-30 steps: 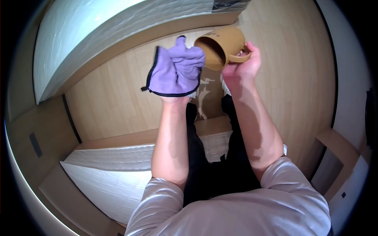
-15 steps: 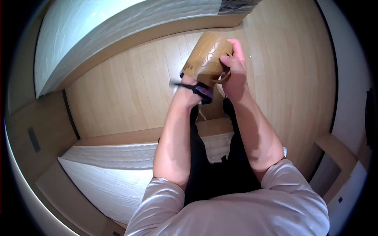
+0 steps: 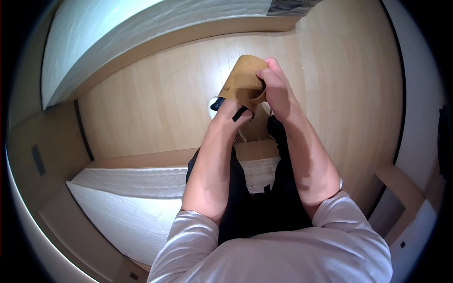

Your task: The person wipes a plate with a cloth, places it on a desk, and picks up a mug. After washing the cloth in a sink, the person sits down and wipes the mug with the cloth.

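Observation:
A brown mug (image 3: 243,78) with dark lettering near its rim is held over the floor, tilted with its mouth toward me. My right hand (image 3: 276,85) is closed on it at the handle side, the thumb against its wall. The wrist of my left hand (image 3: 232,111) runs up to the mug's mouth; the hand and fingers are hidden by the mug, seemingly inside it. Pieces of dark cloth (image 3: 240,113) stick out beside that wrist at the rim.
I sit on a plastic-wrapped mattress (image 3: 137,212) on a low wooden base. Another wrapped mattress (image 3: 118,42) lies across the wood floor (image 3: 141,113). A white shoe (image 3: 213,109) shows below my left wrist. Wooden furniture (image 3: 401,188) stands at the right.
The mug and both hands have come slightly down and left, closer to me. The mug has turned, so its raised pattern no longer shows. Less of the dark cloth is visible.

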The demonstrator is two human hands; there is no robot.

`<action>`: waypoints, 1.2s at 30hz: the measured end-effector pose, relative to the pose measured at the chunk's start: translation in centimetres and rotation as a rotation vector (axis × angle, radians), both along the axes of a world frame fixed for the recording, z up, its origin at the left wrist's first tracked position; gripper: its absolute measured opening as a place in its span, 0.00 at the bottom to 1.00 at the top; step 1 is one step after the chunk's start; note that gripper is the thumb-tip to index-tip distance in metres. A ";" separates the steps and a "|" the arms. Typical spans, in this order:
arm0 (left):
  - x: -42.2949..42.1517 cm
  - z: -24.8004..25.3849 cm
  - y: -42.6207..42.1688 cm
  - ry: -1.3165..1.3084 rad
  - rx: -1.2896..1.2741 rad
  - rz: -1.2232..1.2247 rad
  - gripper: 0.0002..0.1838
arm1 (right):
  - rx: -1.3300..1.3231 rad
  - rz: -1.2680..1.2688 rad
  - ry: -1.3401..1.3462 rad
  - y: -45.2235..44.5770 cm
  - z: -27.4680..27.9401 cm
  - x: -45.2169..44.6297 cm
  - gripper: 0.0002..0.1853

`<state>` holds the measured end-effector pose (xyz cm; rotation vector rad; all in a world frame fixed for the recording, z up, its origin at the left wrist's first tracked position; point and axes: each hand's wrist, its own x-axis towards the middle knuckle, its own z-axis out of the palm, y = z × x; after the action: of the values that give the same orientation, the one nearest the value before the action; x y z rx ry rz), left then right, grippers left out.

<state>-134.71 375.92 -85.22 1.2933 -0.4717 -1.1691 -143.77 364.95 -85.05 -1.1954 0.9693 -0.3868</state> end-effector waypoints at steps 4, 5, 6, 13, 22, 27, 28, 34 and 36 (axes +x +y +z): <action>0.1 -0.6 0.2 -0.409 -0.049 -0.189 0.22 | -0.104 0.032 0.184 -0.7 -0.3 -1.1 0.14; 0.2 0.0 0.0 -0.452 -0.029 -0.245 0.22 | -0.101 0.028 0.187 -1.2 -0.1 -1.5 0.14; 0.5 0.6 -0.5 -0.441 0.199 -0.551 0.26 | -0.057 0.062 0.249 -1.7 0.3 -1.9 0.14; -0.6 0.5 -1.9 -0.726 0.367 -0.936 0.17 | 0.135 0.096 0.281 -3.5 0.7 -3.2 0.07; -0.5 -1.0 -1.0 -0.504 0.030 -0.436 0.20 | 0.406 -0.153 -0.245 -5.0 1.5 -2.1 0.24; 0.5 -2.5 -0.2 -0.501 0.111 -0.468 0.23 | 0.120 0.108 0.117 -4.1 1.7 -2.4 0.20; 0.4 -1.8 0.1 -0.485 0.157 -0.453 0.22 | 0.229 0.052 -0.008 -4.4 0.8 -2.7 0.20; 1.0 -2.1 0.4 -0.334 0.053 -0.468 0.31 | 0.344 -0.026 -0.248 -3.6 0.3 -1.9 0.20; 0.5 -2.7 0.4 -0.175 -0.171 -0.263 0.31 | 0.381 -0.131 -0.379 -3.5 -0.3 -1.6 0.24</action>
<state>-134.19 376.35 -87.91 1.2149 -0.8733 -1.2069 -145.36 361.50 -85.35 -0.6834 0.7489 -0.4880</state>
